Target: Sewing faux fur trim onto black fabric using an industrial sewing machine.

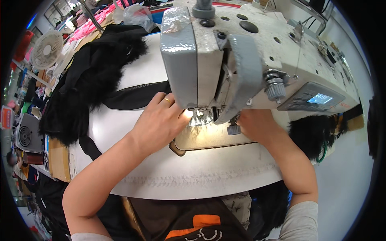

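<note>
A grey and white sewing machine (179, 60) stands over a pale metal work surface. Beside its needle area is my left hand (161, 120), fingers bent and closed at the edge of a black fabric strip (136, 96); the fingertips are partly hidden by the machine head. The strip has a stitched edge and runs left from behind the head. On the other side of the needle, my right hand (257, 123) reaches behind the machine head, its fingers hidden. Lamp light falls on the metal needle plate (213, 136) between my hands.
Black furry fabric (96, 76) is heaped at the left of the work surface. More black fur (311, 130) lies at the right, below the lit control panel (311, 98). A white fan (47, 50) and a clear plastic bag (138, 17) stand farther back.
</note>
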Demonstrator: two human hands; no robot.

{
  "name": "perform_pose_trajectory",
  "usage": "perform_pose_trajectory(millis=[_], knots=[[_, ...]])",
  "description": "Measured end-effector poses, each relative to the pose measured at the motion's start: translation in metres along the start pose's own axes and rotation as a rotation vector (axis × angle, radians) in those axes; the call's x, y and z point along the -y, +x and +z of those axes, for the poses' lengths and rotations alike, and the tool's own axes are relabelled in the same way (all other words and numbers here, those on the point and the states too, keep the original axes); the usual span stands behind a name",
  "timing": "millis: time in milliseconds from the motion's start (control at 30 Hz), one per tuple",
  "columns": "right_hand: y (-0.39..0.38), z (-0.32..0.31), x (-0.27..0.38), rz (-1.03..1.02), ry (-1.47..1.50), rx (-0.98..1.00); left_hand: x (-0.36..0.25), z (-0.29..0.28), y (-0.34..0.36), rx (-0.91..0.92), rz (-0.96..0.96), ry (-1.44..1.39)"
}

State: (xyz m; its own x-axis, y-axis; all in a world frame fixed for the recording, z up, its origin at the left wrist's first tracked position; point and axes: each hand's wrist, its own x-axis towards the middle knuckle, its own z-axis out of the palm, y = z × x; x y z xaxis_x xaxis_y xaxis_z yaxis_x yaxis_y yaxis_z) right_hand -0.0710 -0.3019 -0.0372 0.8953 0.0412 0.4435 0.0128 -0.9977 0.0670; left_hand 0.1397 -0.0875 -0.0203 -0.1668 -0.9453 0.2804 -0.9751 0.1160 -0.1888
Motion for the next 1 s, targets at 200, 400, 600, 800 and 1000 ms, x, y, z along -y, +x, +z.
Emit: perform_pose_trajectory(millis=[200,400,600,800,1000], knots=[[0.008,-0.005,0.007,-0.122,0.421,0.038,-0.047,-0.03,-0.006,0.102,-0.001,0.15],[0.011,-0.002,0.026,-0.009,0.538,0.136,-0.061,-0.037,0.002,-0.001,-0.089,-0.19],[0.005,-0.007,0.022,-0.097,0.532,0.102,-0.026,-0.047,0.002,0.144,-0.137,-0.311],[0.006,-0.015,0.024,-0.081,0.354,0.064,0.004,-0.037,0.0,0.105,0.089,-0.084],[0.001,-0.016,0.008,-0.092,0.159,0.073,-0.025,-0.029,-0.005,-0.066,0.194,0.045]])
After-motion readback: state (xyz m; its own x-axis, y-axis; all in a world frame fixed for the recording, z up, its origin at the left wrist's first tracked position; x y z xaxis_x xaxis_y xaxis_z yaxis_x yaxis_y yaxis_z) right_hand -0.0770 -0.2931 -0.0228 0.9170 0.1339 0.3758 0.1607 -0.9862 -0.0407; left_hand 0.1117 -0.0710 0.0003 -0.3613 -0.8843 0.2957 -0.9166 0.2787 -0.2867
